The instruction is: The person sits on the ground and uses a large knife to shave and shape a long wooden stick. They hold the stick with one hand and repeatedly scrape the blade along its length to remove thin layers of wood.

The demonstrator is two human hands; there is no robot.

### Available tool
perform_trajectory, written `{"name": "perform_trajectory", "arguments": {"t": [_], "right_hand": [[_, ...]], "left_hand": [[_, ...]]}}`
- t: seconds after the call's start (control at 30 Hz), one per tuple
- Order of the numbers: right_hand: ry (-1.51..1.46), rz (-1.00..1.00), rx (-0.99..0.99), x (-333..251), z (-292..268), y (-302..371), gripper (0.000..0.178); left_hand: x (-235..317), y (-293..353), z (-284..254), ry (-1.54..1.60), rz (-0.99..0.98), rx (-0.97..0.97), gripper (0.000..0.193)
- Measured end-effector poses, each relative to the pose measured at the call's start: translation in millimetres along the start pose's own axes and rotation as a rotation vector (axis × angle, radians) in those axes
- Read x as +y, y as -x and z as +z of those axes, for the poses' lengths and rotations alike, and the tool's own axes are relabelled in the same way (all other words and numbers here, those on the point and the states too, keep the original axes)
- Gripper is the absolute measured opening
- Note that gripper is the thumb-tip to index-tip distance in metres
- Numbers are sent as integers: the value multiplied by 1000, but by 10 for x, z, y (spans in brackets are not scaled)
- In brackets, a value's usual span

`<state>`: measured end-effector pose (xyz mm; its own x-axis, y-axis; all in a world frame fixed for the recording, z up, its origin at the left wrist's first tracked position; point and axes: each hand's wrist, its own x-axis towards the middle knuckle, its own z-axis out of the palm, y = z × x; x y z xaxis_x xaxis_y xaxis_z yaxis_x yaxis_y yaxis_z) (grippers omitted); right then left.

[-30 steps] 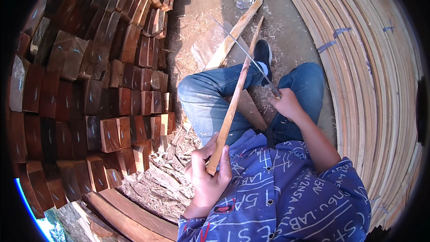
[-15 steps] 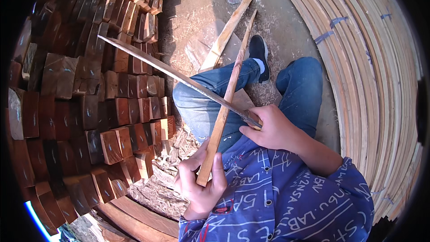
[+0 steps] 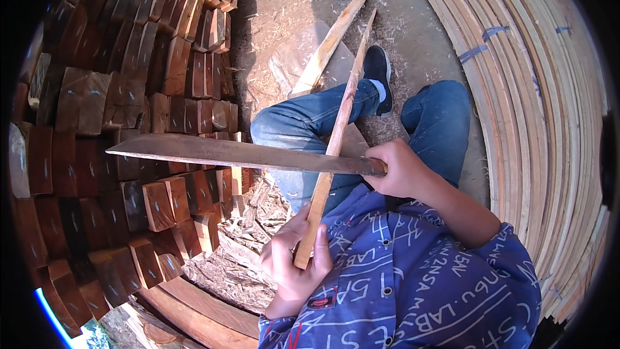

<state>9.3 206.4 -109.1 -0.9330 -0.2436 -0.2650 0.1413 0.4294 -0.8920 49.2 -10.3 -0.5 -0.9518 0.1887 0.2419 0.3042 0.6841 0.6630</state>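
My left hand (image 3: 294,262) grips the near end of a long thin wooden stick (image 3: 341,116) that slants away over my knee toward the ground. My right hand (image 3: 402,169) holds the handle of a long dark machete (image 3: 239,153). Its blade lies almost level, pointing left, and crosses over the stick just left of my right hand. I sit with both legs in blue jeans (image 3: 310,119) and a dark shoe (image 3: 377,70) stretched forward.
A stack of dark reddish wood blocks (image 3: 129,123) fills the left side. Bundles of long pale slats (image 3: 536,110) curve along the right. A wider pale plank (image 3: 329,42) lies on the dirt ahead. Wood shavings (image 3: 239,265) litter the ground by my left hand.
My right hand has swung the machete up from low along the stick to a level position pointing left. The left hand keeps the stick in the same slant.
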Motion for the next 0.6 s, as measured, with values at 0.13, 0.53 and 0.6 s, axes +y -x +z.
{"name": "perform_trajectory", "arguments": {"t": [0.13, 0.53, 0.6], "right_hand": [[52, -1, 8, 94, 55, 85, 18], [5, 36, -15, -327, 110, 322, 21], [-7, 11, -2, -380, 94, 335, 20]], "left_hand": [[-69, 134, 17, 6, 2, -25, 26], [-88, 221, 60, -48, -68, 21, 26], [-54, 176, 67, -24, -43, 10, 26]]}}
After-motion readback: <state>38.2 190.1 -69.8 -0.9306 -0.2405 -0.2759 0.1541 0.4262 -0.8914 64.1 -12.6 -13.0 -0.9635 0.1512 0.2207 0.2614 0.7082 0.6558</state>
